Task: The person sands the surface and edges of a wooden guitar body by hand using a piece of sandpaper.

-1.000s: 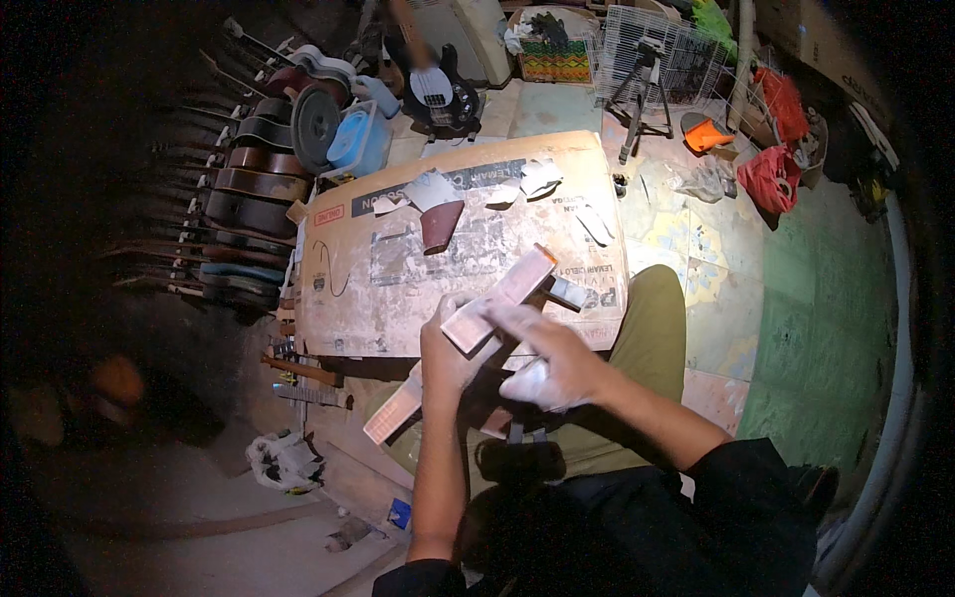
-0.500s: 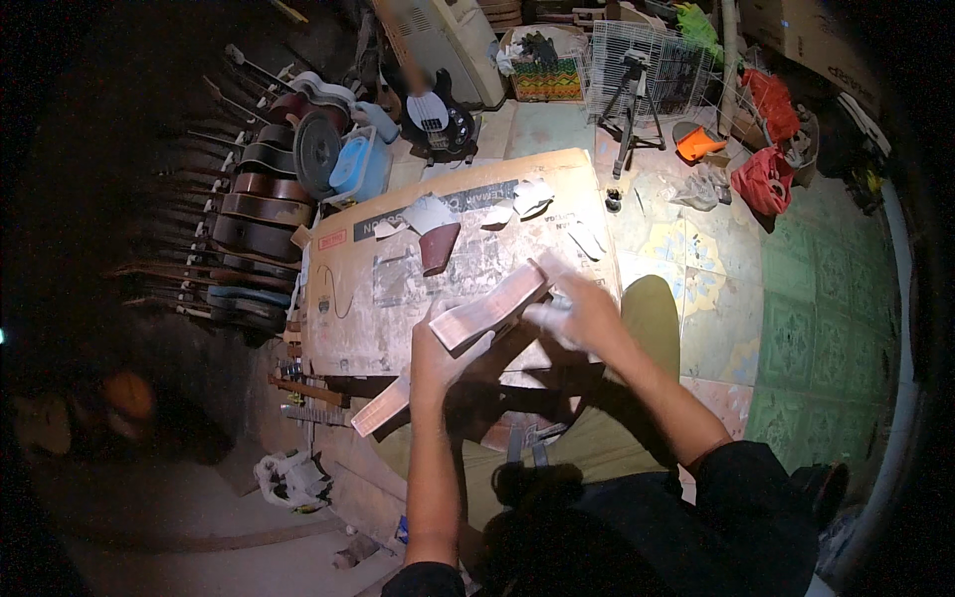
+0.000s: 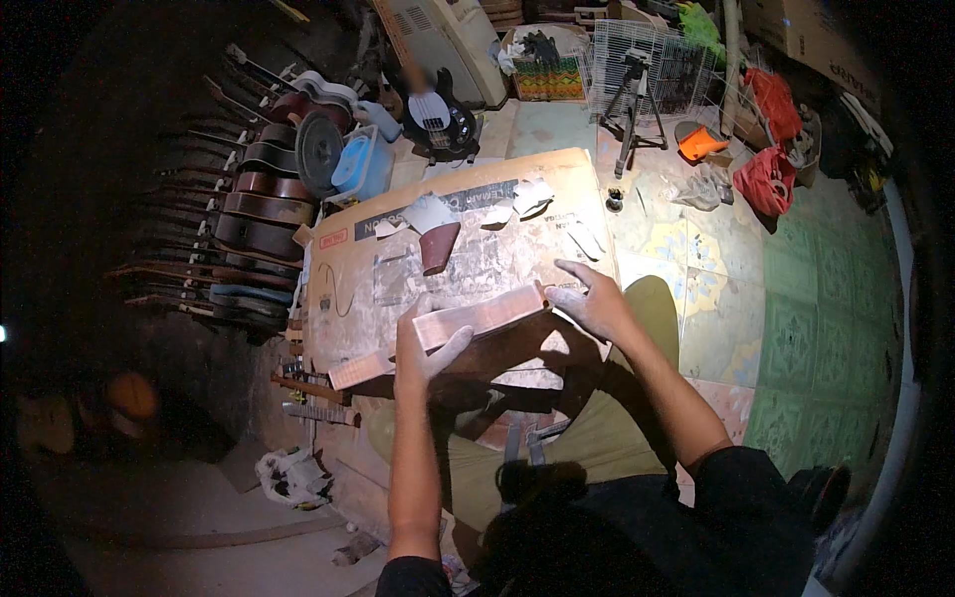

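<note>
My left hand [image 3: 426, 348] is closed round a long, dusty wooden piece [image 3: 487, 314], its narrow side turned up. The wood runs past my left hand on both sides, with its lower left end reaching over the cardboard's near edge. By its right end is my right hand [image 3: 592, 303], fingers spread and thumb side close to the wood; whether it touches I cannot tell. Beyond them a reddish-brown piece of sandpaper [image 3: 438, 249] lies on the dusty cardboard sheet [image 3: 358, 289]. Curled whitish paper scraps [image 3: 532, 196] lie farther back.
Guitars [image 3: 261, 214] stand in a row at the left, near a blue plastic tub [image 3: 353, 164]. At the back are a dark electric guitar [image 3: 438, 117], a small tripod [image 3: 631, 104] and a wire cage [image 3: 686, 75]. Red bags [image 3: 764, 182] lie at right on the tiles.
The wooden piece has swung flatter, its right end lower and its left end farther out. My left hand moved slightly left. My right hand's fingers have spread and come into focus.
</note>
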Demonstrator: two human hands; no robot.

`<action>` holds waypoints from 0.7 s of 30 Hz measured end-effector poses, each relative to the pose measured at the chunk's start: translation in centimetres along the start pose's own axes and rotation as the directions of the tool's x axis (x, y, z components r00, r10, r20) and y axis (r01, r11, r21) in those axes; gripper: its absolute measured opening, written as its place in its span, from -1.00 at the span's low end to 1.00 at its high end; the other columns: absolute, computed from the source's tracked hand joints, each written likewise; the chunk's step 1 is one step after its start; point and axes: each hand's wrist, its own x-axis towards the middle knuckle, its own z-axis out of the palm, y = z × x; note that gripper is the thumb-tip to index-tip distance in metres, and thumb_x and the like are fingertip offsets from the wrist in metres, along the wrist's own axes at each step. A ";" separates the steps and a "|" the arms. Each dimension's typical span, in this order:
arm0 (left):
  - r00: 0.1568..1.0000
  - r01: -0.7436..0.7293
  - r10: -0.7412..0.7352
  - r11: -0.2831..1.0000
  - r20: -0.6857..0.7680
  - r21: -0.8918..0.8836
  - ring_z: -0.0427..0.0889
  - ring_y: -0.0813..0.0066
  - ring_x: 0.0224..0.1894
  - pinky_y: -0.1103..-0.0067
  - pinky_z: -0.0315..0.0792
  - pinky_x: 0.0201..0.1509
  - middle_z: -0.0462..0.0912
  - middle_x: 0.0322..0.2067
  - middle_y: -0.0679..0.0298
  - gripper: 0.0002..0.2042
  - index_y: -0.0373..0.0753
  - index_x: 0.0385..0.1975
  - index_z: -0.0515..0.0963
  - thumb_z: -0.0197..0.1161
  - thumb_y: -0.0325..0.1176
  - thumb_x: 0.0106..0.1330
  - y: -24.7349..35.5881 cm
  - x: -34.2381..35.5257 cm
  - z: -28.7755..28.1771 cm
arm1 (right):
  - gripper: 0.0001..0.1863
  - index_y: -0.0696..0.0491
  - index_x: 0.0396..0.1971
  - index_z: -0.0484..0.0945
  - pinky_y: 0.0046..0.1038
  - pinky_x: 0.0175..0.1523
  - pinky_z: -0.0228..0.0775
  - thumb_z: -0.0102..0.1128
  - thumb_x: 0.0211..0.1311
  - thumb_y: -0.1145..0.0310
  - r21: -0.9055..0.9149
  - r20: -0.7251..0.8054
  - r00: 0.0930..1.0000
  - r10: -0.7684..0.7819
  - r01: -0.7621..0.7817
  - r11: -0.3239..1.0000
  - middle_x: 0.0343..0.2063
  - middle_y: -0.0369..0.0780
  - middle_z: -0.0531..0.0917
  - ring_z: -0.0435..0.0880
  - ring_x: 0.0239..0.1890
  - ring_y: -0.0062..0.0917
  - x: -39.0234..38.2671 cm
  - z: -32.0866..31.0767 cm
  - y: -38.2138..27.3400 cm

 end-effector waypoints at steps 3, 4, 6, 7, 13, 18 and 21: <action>0.994 -0.110 0.111 0.990 -0.015 0.090 0.56 0.27 -0.41 0.41 0.44 -0.26 0.55 -0.47 0.09 -0.67 -0.33 -0.36 0.55 0.42 -0.26 -0.06 -1.3 0.1 -0.3 | -0.20 0.18 0.31 0.39 -0.33 0.27 0.39 0.41 0.18 0.00 0.342 0.078 0.985 -0.154 0.119 0.932 0.14 0.05 0.59 0.57 0.22 -0.30 -0.2 1.7 -0.8; 0.994 -0.101 0.103 0.991 -0.018 0.092 0.56 0.27 -0.41 0.41 0.44 -0.26 0.55 -0.47 0.09 -0.67 -0.33 -0.36 0.55 0.42 -0.26 -0.06 -1.5 0.0 -0.2 | -0.26 0.20 0.20 0.47 -0.39 0.08 0.48 0.46 0.15 0.03 0.185 0.152 0.980 -0.129 0.100 0.978 -0.11 -0.05 0.69 0.66 -0.03 -0.35 -0.5 2.4 -0.4; 0.948 -0.248 0.281 0.946 -0.148 0.207 0.58 0.27 -0.41 0.38 0.47 -0.24 0.59 -0.40 0.10 -0.70 -0.33 -0.33 0.56 0.44 -0.31 -0.01 -0.3 0.1 -0.2 | -0.36 0.21 0.02 0.52 -0.42 -0.16 0.45 0.49 0.11 0.05 0.116 0.148 0.989 -0.023 0.006 0.993 -0.35 -0.17 0.61 0.58 -0.29 -0.44 -1.2 3.2 -2.3; 0.948 -0.243 0.279 0.946 -0.153 0.216 0.58 0.27 -0.41 0.38 0.47 -0.24 0.59 -0.40 0.10 -0.70 -0.33 -0.33 0.56 0.44 -0.31 -0.01 -1.2 -0.3 0.1 | -0.36 0.21 0.02 0.52 -0.42 -0.16 0.45 0.49 0.11 0.05 0.120 0.155 0.987 -0.030 0.012 0.993 -0.35 -0.17 0.61 0.58 -0.29 -0.44 -1.4 3.8 -2.4; 0.737 0.122 -0.066 0.992 -0.673 0.036 0.52 0.13 0.11 0.31 0.37 0.26 0.51 0.03 -0.04 -0.11 -0.49 0.22 0.22 0.66 -0.30 -0.06 -1.4 -0.9 6.3 | -0.47 0.19 -0.16 0.49 -0.40 -0.25 0.40 0.51 0.09 0.11 0.265 -0.060 0.992 -0.109 0.121 0.957 -0.44 -0.19 0.54 0.53 -0.39 -0.48 -2.5 7.3 -2.7; 0.724 0.109 0.053 0.976 -0.688 0.190 0.52 0.02 0.14 0.30 0.40 0.25 0.43 0.13 -0.11 -0.05 -0.43 0.30 0.15 0.65 -0.29 -0.05 -0.4 -0.6 6.2 | -0.46 0.20 -0.14 0.48 -0.38 -0.23 0.43 0.51 0.08 0.12 0.271 -0.033 0.999 -0.043 0.050 0.961 -0.42 -0.17 0.57 0.56 -0.37 -0.44 -2.5 7.6 -2.3; 0.700 0.146 0.044 0.968 -0.712 0.204 0.62 0.02 0.04 0.30 0.49 0.12 0.55 0.00 -0.09 -0.21 -0.38 0.24 0.24 0.57 -0.33 0.06 0.0 0.1 4.7 | -0.46 0.20 -0.13 0.48 -0.37 -0.21 0.44 0.51 0.08 0.13 0.244 -0.043 0.997 -0.068 0.076 0.967 -0.41 -0.15 0.58 0.57 -0.36 -0.42 -2.7 7.9 -2.3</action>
